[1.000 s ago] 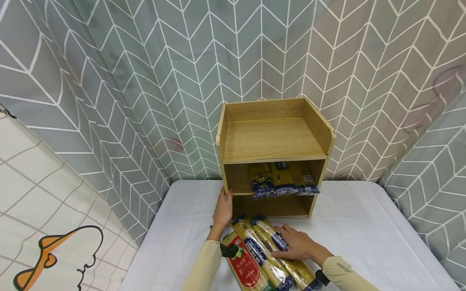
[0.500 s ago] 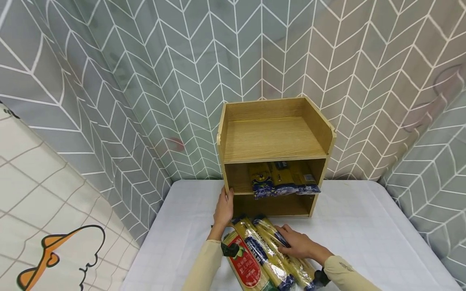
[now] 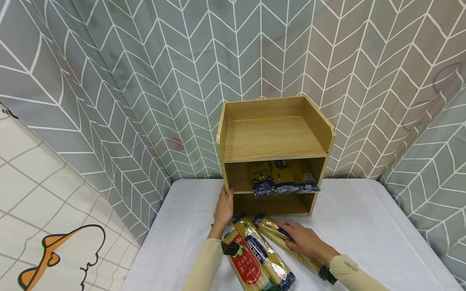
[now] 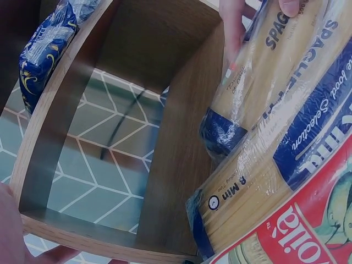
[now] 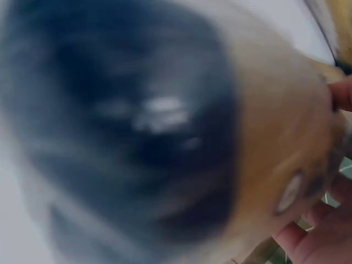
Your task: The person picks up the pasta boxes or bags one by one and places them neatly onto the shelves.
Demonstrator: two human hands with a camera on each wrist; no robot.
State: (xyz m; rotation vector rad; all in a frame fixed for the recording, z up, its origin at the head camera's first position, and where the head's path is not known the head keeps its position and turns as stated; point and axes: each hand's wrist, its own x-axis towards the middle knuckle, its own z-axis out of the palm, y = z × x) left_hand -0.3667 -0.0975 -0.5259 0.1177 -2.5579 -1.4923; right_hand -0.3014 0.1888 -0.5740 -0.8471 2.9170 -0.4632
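My left hand (image 3: 223, 208) holds the left side panel of a small wooden shelf unit (image 3: 274, 139), its fingers round the edge in the left wrist view. My right hand (image 3: 303, 240) grips a spaghetti packet (image 3: 270, 231) with a dark blue end, fingers and thumb on opposite sides. That packet is close and blurred in the right wrist view. To its left, a second spaghetti packet (image 3: 271, 264) and a packet with a red label (image 3: 245, 264) lie side by side on the table, below my left wrist.
Several yellow-and-blue pasta packets (image 3: 282, 178) lie on the middle shelf, ends jutting past its front edge. The bottom compartment (image 3: 271, 205) is open at the front. White cloth covers the table (image 3: 364, 234). A patterned curtain (image 3: 196, 81) hangs behind.
My right hand has closed on the rightmost spaghetti packet and shifted it right, so a gap now separates it from the second packet. My left hand stays on the shelf unit.
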